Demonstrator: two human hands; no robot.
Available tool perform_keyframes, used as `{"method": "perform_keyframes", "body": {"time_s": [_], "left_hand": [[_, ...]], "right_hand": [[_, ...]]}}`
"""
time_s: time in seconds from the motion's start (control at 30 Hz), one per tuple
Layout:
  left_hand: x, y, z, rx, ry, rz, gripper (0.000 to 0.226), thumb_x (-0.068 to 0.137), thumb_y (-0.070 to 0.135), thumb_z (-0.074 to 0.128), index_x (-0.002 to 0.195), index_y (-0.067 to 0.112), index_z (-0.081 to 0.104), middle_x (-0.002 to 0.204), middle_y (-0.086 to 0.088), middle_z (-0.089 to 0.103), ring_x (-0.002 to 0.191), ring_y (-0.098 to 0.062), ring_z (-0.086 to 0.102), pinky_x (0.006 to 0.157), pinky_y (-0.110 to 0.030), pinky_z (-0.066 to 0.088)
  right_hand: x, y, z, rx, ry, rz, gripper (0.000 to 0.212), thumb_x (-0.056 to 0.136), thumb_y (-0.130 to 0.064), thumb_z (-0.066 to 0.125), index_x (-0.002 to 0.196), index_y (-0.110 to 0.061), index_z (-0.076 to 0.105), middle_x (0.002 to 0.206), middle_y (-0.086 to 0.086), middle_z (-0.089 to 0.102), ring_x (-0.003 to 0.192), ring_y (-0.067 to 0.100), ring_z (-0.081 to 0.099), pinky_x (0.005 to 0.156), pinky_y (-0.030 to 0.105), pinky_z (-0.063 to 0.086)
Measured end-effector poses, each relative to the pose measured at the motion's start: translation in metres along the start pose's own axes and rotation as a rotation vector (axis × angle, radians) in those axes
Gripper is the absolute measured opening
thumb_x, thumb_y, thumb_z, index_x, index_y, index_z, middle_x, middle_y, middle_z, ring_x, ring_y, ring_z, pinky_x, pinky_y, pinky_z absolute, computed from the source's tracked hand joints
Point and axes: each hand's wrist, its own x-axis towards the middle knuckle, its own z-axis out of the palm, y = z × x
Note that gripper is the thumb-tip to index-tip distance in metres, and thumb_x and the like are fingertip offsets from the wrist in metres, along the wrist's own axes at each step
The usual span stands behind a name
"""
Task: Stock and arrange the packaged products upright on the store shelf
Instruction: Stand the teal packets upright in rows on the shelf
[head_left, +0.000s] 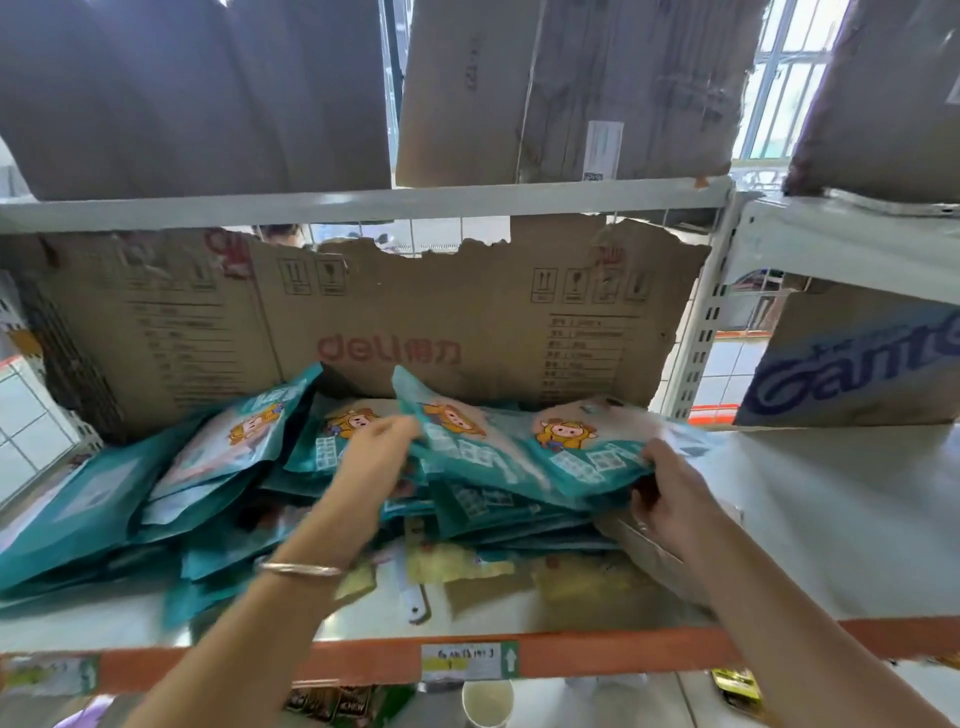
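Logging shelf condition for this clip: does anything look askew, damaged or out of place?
The teal pouches lie slumped in a loose heap on the shelf, none upright; the left hand and right hand grip the top ones. The cardboard sheet behind them has a torn, ragged top edge.

Bright daylight, backlit through barred window (779, 78) top right, blown out there. Soft sheen on white metal shelf board (841, 519). Motion blur on teal foil packets (483, 457); smeared print on torn brown cardboard sheet (415, 332). Wide-angle bowing of orange shelf edge strip (597, 652), worse toward corners. Faint soft shadows
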Motion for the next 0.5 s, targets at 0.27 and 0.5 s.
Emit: {"method": "perform_keyframes", "body": {"time_s": [0.27,0.5], "left_hand": [[0.023,-0.008,-0.073,-0.772,0.096,-0.12,0.027,0.096,0.031,0.04,0.097,0.009,0.056,0.093,-0.009,0.061,0.085,-0.02,0.06,0.071,-0.037,0.056],[-0.01,-0.063,-0.019,-0.367,0.026,-0.127,0.013,0.089,0.018,0.06,0.099,0.01,0.059,0.077,-0.006,0.06,0.067,-0.019,0.056,0.061,-0.029,0.046]], "right_hand": [[-0.03,0.015,-0.004,-0.127,-0.225,0.029,0.017,0.095,-0.011,0.047,0.111,-0.007,0.05,0.09,0.014,0.066,0.069,0.021,0.068,0.045,0.027,0.053],[-0.029,0.051,0.016,-0.276,-0.17,0.01,0.01,0.095,-0.014,0.047,0.093,-0.009,0.056,0.062,0.003,0.061,0.042,0.009,0.051,0.032,0.017,0.036]]}}
